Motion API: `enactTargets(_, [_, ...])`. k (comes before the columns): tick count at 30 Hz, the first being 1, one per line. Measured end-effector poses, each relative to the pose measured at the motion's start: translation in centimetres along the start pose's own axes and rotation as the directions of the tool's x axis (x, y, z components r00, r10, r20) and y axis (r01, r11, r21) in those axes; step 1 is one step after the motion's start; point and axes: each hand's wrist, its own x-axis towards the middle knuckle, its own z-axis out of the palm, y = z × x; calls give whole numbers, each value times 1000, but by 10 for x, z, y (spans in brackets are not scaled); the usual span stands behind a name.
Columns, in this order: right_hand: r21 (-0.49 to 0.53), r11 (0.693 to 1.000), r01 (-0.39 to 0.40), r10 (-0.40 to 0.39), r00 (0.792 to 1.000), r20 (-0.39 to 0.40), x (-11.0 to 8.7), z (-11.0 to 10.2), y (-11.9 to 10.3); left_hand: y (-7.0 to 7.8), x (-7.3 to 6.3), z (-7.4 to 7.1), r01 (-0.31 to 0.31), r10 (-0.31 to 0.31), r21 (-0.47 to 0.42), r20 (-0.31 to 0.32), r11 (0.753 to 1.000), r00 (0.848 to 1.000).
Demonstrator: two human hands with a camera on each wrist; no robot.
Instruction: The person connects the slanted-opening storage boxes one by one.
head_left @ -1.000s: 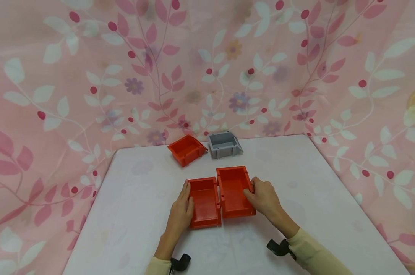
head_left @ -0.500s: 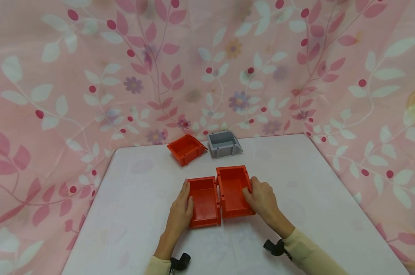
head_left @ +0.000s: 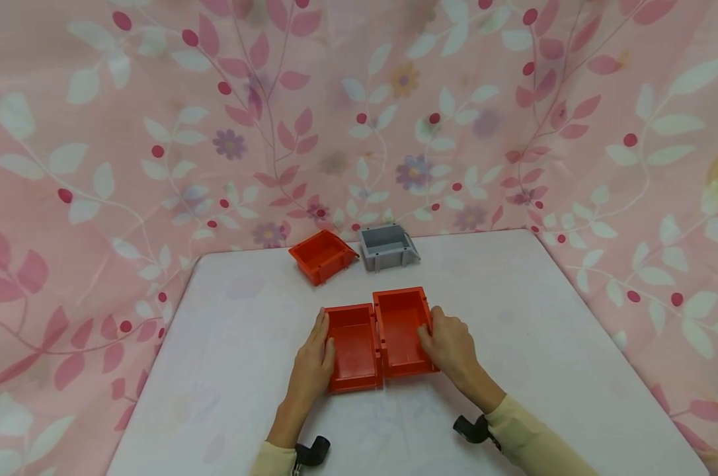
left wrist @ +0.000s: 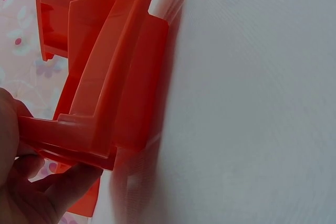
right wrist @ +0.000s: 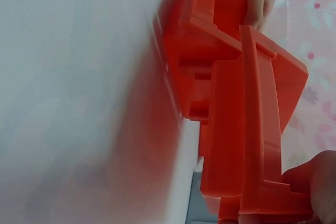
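Two red plastic storage bins sit side by side at the middle of the table in the head view. My left hand (head_left: 310, 363) holds the left bin (head_left: 353, 350) by its outer side wall, fingers along the outside and thumb at the rim. On the other side, my right hand (head_left: 452, 344) grips the right bin (head_left: 402, 330), its thumb over the rim and fingers outside. In the right wrist view the right bin (right wrist: 228, 129) stands higher off the table than the left bin (right wrist: 194, 72). Their neighbouring side walls meet or nearly meet; whether they interlock cannot be told.
Toward the back edge of the white-covered table (head_left: 234, 383) lie another red bin (head_left: 323, 258), turned at an angle, and a grey bin (head_left: 389, 246) close beside it. A pink floral cloth (head_left: 335, 132) hangs behind the table.
My right hand has shifted slightly left, bringing the right bin a little closer to the left one. The left hand and the back bins stay nearly as they were.
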Motion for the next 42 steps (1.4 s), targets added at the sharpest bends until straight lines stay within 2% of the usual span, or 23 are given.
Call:
enactTargets(5, [-19, 999, 26, -27, 999, -24, -1, 2, 0, 0, 0, 0, -10, 10, 5, -10, 1000, 1000])
enactTargets(15, [-65, 998, 20, -22, 999, -25, 0, 8, 1, 0, -1, 1, 16, -16, 8, 0, 1000, 1000])
enactTargets(22, [-72, 997, 28, -31, 999, -39, -1, 9, 1, -1, -2, 3, 3, -3, 11, -12, 1000, 1000])
enactTargets(29, [-82, 997, 10, -13, 999, -34, 0, 9, -1, 0, -1, 1, 36, -36, -10, 11, 999, 999])
enactTargets(42, [-90, 995, 32, -38, 997, -65, -1, 13, 3, 5, 0, -1, 9, -9, -13, 0, 1000, 1000])
